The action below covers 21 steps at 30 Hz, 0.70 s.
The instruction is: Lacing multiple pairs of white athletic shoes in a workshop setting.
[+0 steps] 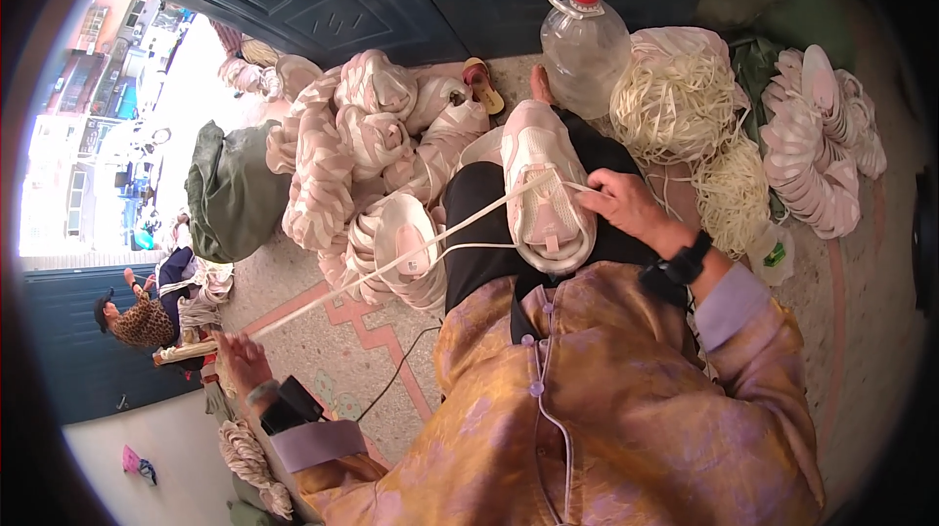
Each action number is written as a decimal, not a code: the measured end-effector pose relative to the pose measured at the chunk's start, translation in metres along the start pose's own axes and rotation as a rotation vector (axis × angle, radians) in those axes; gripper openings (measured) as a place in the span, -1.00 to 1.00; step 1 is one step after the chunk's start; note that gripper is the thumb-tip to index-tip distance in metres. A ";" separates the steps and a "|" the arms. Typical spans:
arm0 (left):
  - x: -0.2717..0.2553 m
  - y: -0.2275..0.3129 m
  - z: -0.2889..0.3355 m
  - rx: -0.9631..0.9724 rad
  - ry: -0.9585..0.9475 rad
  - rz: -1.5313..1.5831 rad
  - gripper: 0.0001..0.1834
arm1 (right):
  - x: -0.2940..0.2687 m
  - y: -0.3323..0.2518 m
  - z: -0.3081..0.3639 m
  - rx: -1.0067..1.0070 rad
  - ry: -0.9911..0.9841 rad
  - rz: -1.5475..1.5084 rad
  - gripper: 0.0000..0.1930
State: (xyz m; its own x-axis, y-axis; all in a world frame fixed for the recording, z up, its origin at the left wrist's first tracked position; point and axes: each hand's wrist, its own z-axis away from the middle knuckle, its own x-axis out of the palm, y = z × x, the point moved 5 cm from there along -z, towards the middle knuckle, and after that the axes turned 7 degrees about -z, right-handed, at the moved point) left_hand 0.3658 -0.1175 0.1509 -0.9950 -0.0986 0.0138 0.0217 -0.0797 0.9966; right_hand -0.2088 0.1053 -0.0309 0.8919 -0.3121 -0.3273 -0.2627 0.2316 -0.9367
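A pale pink shoe (544,196) lies sole-down across the person's lap, toe pointing away. The right hand (620,201) rests on its outer side, fingers pinched on the white lace (391,267) where it enters the eyelets. The lace runs in a long taut line down to the left hand (243,358), which is flung well out to the side and closed on the lace's far end; the two hands are far apart.

Beyond the knees sits a heap of matching pink shoes (377,135), with a dark green sack (230,196) slumped at its left. A clear plastic jug (584,49) with a red cap stands near the door, beside a pile of cream laces (675,101). To the right, a fanned stack of pink insoles (817,140). A small clear bottle with a green label (775,254) (print too small to tell) lies near the right wrist. The floor (342,340) is speckled stone with pink lines.
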 end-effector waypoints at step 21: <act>0.274 -0.028 0.009 0.160 -0.519 0.033 -0.90 | -0.434 -0.006 0.190 -0.439 0.526 -1.433 -0.65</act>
State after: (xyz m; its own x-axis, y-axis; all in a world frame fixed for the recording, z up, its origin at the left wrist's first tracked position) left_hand 0.0918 -0.1336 0.1279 -0.9124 0.4071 0.0431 0.0788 0.0714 0.9943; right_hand -0.5239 0.4147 0.1407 0.2865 -0.3206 0.9028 0.4831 -0.7654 -0.4251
